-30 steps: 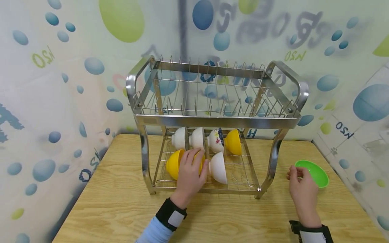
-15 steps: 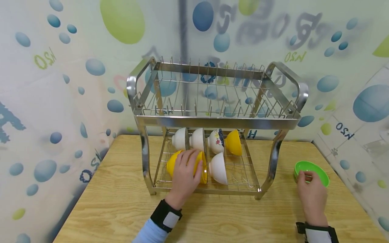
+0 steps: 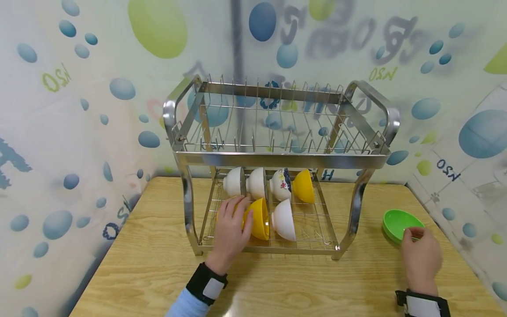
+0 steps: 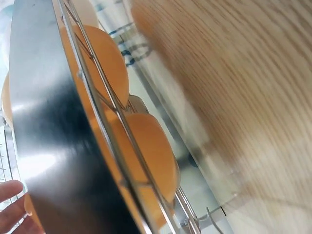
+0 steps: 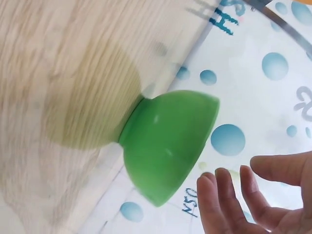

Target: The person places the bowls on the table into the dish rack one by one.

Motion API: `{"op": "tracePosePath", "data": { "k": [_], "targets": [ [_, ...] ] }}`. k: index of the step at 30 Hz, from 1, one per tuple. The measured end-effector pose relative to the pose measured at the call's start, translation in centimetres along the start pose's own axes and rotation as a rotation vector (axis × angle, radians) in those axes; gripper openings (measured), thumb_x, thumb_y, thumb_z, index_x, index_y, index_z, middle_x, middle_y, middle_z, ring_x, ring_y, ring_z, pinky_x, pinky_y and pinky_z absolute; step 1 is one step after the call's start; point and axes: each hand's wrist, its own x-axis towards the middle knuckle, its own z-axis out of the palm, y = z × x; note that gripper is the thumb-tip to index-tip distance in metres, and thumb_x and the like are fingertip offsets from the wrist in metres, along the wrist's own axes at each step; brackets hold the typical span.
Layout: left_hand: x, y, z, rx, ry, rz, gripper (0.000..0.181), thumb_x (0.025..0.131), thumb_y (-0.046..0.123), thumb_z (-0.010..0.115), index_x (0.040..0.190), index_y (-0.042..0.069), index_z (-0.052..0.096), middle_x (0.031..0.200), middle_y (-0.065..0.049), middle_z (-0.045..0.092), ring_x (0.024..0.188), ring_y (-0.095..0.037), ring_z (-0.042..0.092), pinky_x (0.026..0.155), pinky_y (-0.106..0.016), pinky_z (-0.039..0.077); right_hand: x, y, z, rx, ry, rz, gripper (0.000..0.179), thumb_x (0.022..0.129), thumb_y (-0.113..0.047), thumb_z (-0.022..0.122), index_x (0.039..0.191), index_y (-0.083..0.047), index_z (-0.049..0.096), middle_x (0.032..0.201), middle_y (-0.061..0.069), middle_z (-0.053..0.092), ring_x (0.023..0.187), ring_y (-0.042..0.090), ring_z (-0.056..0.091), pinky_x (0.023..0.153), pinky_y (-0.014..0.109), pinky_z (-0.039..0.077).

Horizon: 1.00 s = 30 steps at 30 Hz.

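My left hand (image 3: 229, 229) is over the lower rack's front row, fingers spread by two yellow bowls. It covers most of the left yellow bowl; the right yellow bowl (image 3: 259, 219) shows beside the thumb. Only some fingertips (image 4: 10, 189) appear in the left wrist view, so contact with a bowl is hard to judge. A green bowl (image 3: 399, 223) stands upright on the table at right. Close to its rim is my right hand (image 3: 422, 259); the right wrist view shows its loosely bent fingers (image 5: 229, 195) apart from the bowl, holding nothing.
A two-tier metal dish rack (image 3: 283, 159) stands mid-table. Its lower tier also holds a white bowl (image 3: 284, 220) in front, and behind it two white bowls, a flowered bowl (image 3: 280, 184) and a yellow bowl (image 3: 303, 186). Patterned sheets hang behind and at both sides.
My left hand has shifted left and down, uncovering the right yellow bowl. My right hand has moved right, from the green bowl's left side across to its near right side. The bowls stay put.
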Motion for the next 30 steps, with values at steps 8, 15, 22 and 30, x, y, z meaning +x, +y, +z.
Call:
{"op": "tracePosePath", "data": {
  "k": [8, 15, 22, 30],
  "targets": [
    [-0.1, -1.0, -0.9, 0.006, 0.019, -0.004, 0.030, 0.092, 0.018, 0.055, 0.112, -0.003, 0.063, 0.112, -0.017, 0.060, 0.105, -0.033, 0.052, 0.094, -0.043, 0.042, 0.5, 1.1, -0.1, 0.021, -0.009, 0.075, 0.037, 0.094, -0.017, 0.045, 0.118, 0.011, 0.050, 0.113, 0.032, 0.051, 0.104, 0.048, 0.045, 0.076, 0.057, 0.035],
    [-0.3, -2.2, -1.7, 0.032, 0.037, 0.001, 0.030, 0.090, 0.018, 0.057, 0.111, -0.003, 0.063, 0.111, -0.017, 0.061, 0.103, -0.033, 0.053, 0.092, -0.042, 0.043, 1.6, 1.8, -0.1, 0.034, -0.086, 0.190, 0.050, 0.095, -0.022, 0.040, 0.132, 0.012, 0.037, 0.122, 0.036, 0.040, 0.111, 0.052, 0.039, 0.083, 0.060, 0.034],
    [-0.3, -3.0, -2.2, 0.045, 0.045, -0.006, 0.032, 0.090, 0.019, 0.056, 0.112, -0.003, 0.063, 0.112, -0.018, 0.061, 0.104, -0.035, 0.052, 0.093, -0.044, 0.042, 2.1, 2.2, 0.0, 0.072, -0.128, 0.292, 0.057, 0.094, -0.021, 0.039, 0.138, 0.012, 0.025, 0.119, 0.037, 0.037, 0.106, 0.051, 0.038, 0.084, 0.059, 0.034],
    [-0.5, -3.6, -2.6, 0.075, 0.035, -0.033, 0.031, 0.091, 0.021, 0.056, 0.112, -0.002, 0.063, 0.112, -0.018, 0.061, 0.105, -0.035, 0.052, 0.094, -0.044, 0.042, 2.5, 2.7, 0.2, 0.028, -0.251, 0.307, 0.059, 0.093, -0.023, 0.034, 0.135, 0.018, 0.028, 0.125, 0.043, 0.035, 0.118, 0.058, 0.029, 0.094, 0.060, 0.030]
  ]
}}
